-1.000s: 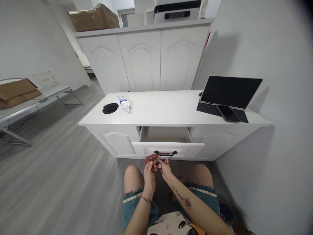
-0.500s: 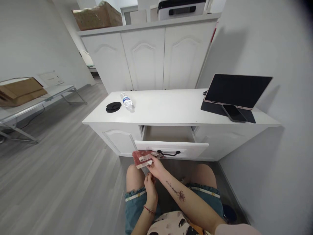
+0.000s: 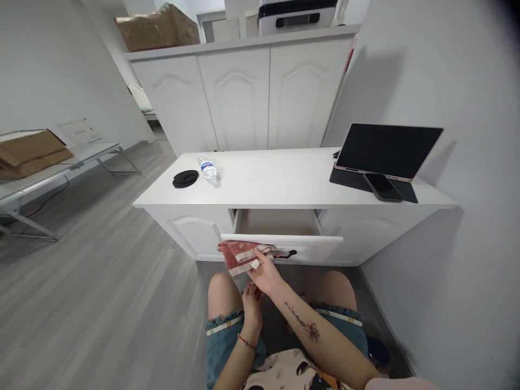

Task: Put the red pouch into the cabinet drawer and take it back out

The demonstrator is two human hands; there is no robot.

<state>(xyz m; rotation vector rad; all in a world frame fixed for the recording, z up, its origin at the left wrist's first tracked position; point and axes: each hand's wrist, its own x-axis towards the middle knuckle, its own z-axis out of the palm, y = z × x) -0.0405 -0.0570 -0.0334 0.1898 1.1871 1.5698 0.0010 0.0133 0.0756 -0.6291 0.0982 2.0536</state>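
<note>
A folded red and white towel point(image 3: 239, 254) is pinched in my right hand point(image 3: 266, 275), thumb on top. The towel hangs in front of the pulled-out drawer point(image 3: 317, 244) and hides the left part of its black handle point(image 3: 290, 254). My left hand point(image 3: 252, 303) is just below my right, over my left knee. Its fingers are curled together, and whatever may be in them is hidden. The drawer's inside shows a bare bottom in the part I can see.
On the white cabinet top point(image 3: 268, 181) lie a water bottle point(image 3: 208, 169) and a black round item point(image 3: 186, 179) at left. A tablet point(image 3: 385, 150) stands at right with a phone point(image 3: 383, 187) before it. A wall point(image 3: 467, 260) bounds the right side.
My right hand has lifted the towel slightly, so it now covers more of the handle. My left hand has stayed nearly in place, fingers still curled. The drawer is still pulled out.
</note>
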